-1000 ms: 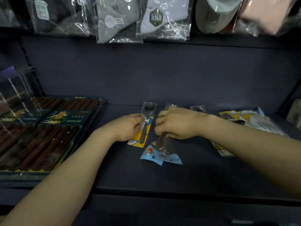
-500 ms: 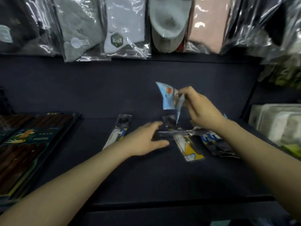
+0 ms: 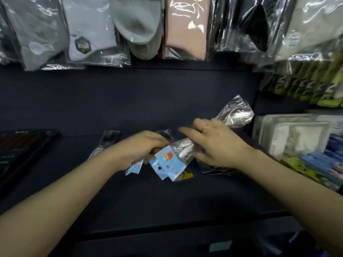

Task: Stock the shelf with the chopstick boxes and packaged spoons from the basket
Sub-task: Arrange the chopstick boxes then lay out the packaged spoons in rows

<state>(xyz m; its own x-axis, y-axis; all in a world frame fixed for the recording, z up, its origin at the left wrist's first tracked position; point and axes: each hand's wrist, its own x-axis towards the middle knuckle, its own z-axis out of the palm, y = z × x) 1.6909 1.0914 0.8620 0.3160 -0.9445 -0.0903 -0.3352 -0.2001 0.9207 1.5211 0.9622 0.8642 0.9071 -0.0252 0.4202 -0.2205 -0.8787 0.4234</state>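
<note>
On the dark shelf [image 3: 167, 197] my left hand [image 3: 137, 151] grips a packaged spoon whose blue card end [image 3: 133, 167] sticks out below the fist. My right hand [image 3: 219, 145] holds another packaged spoon; its shiny bowl in clear wrap [image 3: 235, 115] pokes out up and to the right. A third spoon packet with a blue cartoon card [image 3: 170, 162] sits between the two hands, and I cannot tell which hand carries it. One more packaged spoon [image 3: 109, 140] lies flat on the shelf to the left. The chopstick boxes [image 3: 22, 145] lie at the far left.
Bagged socks [image 3: 141, 26] hang in a row above the shelf. More spoon packets [image 3: 213, 169] lie under my right hand. White plastic packs [image 3: 293, 136] and colourful boxes [image 3: 319, 167] fill the neighbouring shelf on the right. The shelf's front edge [image 3: 185, 225] runs below my forearms.
My right hand came down from holding a blue-carded packet up and now holds a spoon packet low. My left hand has closed round a packet. The view shifted to the right.
</note>
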